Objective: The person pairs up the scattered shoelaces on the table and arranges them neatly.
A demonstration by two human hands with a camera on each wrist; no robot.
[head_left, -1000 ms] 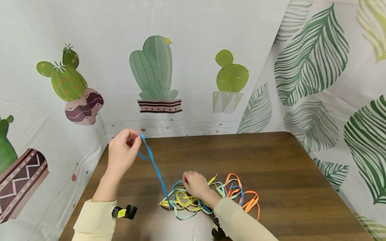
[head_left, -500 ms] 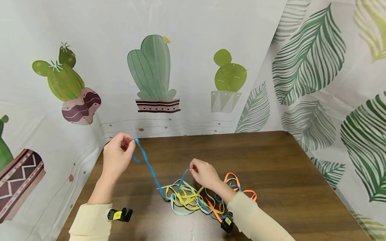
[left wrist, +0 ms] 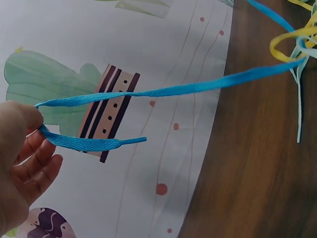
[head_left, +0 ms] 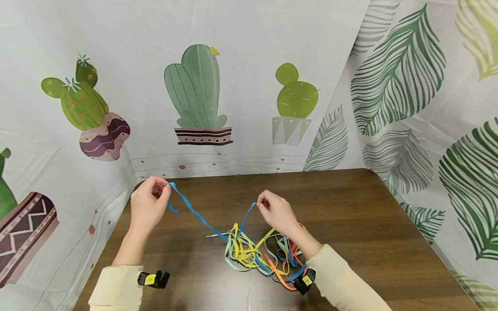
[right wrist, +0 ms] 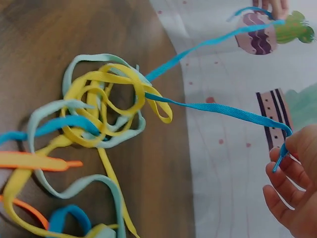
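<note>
My left hand, raised at the table's left, pinches a blue shoelace between thumb and finger. In the left wrist view its short tail with a tipped end hangs free past the fingers. My right hand pinches another blue length close to a tipped end. From both hands the blue lengths slope down into a tangle of laces, forming a V in the head view. Loops of yellow lace and mint lace surround the spot where they meet, hiding how they cross there.
An orange lace and more blue lace lie in the heap's near right part, below my right forearm. The brown wooden table ends at a patterned cloth backdrop. Small black cameras sit on both wrists.
My right hand has come up out of the heap with a blue lace end and moved rightward and away. My left hand has lowered slightly leftward. The yellow and mint loops have shifted and lifted.
</note>
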